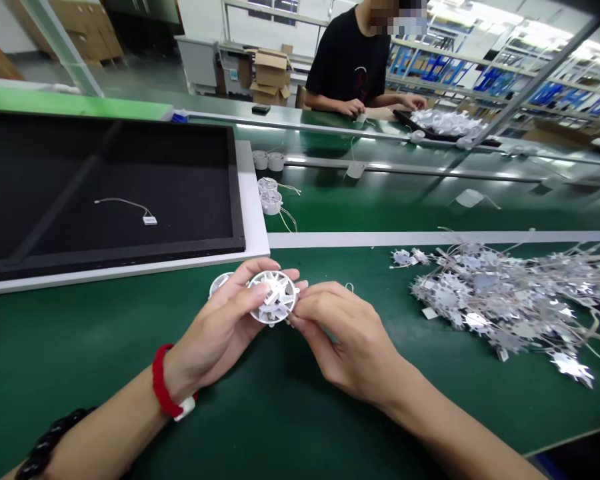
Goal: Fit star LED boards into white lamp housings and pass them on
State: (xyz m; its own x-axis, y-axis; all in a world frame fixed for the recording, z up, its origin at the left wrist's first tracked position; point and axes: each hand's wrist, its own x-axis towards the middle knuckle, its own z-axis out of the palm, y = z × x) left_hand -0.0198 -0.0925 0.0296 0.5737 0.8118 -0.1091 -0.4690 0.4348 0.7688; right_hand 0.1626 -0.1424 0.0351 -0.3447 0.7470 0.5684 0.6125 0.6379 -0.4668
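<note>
My left hand [230, 313] is closed around a round white plastic housing [283, 316], its thumb pressing on the white pieces inside. Spoke-like ribs show within the rim. Fingers of my right hand [347, 337] are pinched together at the housing's right edge; what lies between them is too small to make out, and a thin wire loop [349, 287] shows just beyond the knuckles. Another round white housing [221, 284] is partly hidden behind my left hand. To the right lies a heap of silvery star-shaped plates with wires [475, 287] on the green table.
A black tray [190, 250] at left bears a small white wired part [150, 220]. Several white housings [271, 201] stand beside it. Across the conveyor [330, 200], carrying spaced white parts, a person in black [350, 63] handles a part near a heap of white pieces [450, 123].
</note>
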